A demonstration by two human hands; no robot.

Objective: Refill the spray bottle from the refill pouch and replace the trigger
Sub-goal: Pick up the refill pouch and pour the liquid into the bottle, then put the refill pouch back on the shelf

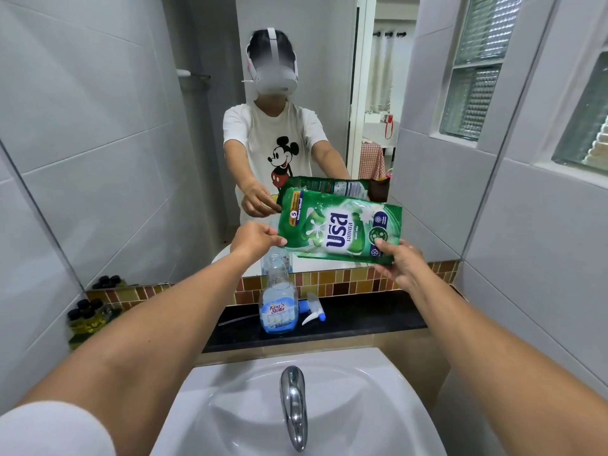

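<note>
Green and floppy, the refill pouch (339,233) hangs sideways at twelve o'clock above the open spray bottle (278,304) on the bench (362,319), left hand (255,236) pinching its spout corner, right hand (399,263) pinching its base, likely sloshy.

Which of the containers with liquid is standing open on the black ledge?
The clear spray bottle with the blue label: its neck is uncapped, with the trigger lying beside it. The green refill pouch is held in the air by both hands.
</note>
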